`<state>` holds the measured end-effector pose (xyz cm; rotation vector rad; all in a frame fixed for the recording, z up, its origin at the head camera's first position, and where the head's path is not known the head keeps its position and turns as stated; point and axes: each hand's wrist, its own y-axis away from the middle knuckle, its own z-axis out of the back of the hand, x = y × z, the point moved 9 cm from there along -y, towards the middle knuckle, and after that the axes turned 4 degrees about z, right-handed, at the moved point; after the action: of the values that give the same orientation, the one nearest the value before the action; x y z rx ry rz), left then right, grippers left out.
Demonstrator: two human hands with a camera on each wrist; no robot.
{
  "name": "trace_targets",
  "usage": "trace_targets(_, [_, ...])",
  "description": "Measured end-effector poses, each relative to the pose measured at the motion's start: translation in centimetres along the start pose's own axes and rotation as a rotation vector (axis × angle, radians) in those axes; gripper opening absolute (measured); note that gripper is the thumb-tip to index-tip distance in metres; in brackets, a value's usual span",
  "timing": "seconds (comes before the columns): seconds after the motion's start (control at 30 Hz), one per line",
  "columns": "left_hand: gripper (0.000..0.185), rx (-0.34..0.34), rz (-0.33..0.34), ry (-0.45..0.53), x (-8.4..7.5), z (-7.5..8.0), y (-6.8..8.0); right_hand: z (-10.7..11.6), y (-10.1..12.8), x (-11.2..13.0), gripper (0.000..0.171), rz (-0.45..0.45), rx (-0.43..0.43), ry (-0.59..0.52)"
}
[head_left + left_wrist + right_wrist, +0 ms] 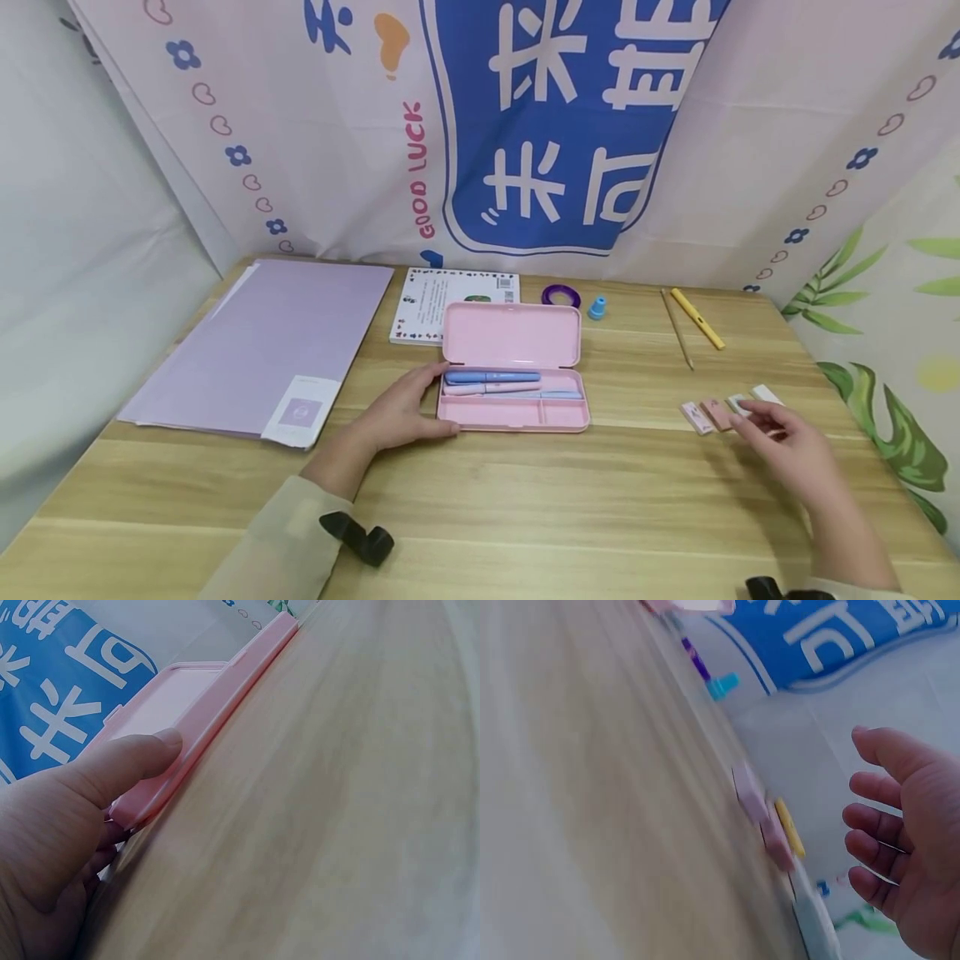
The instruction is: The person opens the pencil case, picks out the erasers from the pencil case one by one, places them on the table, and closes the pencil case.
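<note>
A pink pencil case (510,414) lies on the table with its lid (512,335) raised. Several blue and pink pens (491,377) are in its long back compartment; the front compartments hold nothing. My left hand (408,412) grips the case's left end, thumb at the front corner and fingers at the back, as the left wrist view (56,832) also shows. To the right, several small erasers stand in a row, including a pale one (696,417) and a pink one (716,414). Over the rightmost ones hovers my right hand (795,446), fingers loosely bent, nothing between them.
At the left lies a large purple folder (277,342). Behind the case are a white booklet (420,312), a purple tape roll (561,295) and a small blue cone-shaped piece (597,308). A pencil (678,331) and a yellow pen (698,319) lie at the back right.
</note>
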<state>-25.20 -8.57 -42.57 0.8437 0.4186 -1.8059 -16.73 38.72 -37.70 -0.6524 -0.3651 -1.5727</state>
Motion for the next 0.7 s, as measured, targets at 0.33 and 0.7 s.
trace_targets(0.33, [0.1,-0.002,0.006,-0.004,0.1,0.0,0.0,-5.0,-5.3,8.2,0.051,0.127,0.127,-0.102])
trace_targets(0.7, [0.1,-0.01,-0.007,-0.004,0.1,-0.1,0.0,-11.5,-11.8,13.8,0.057,0.143,0.232,-0.185])
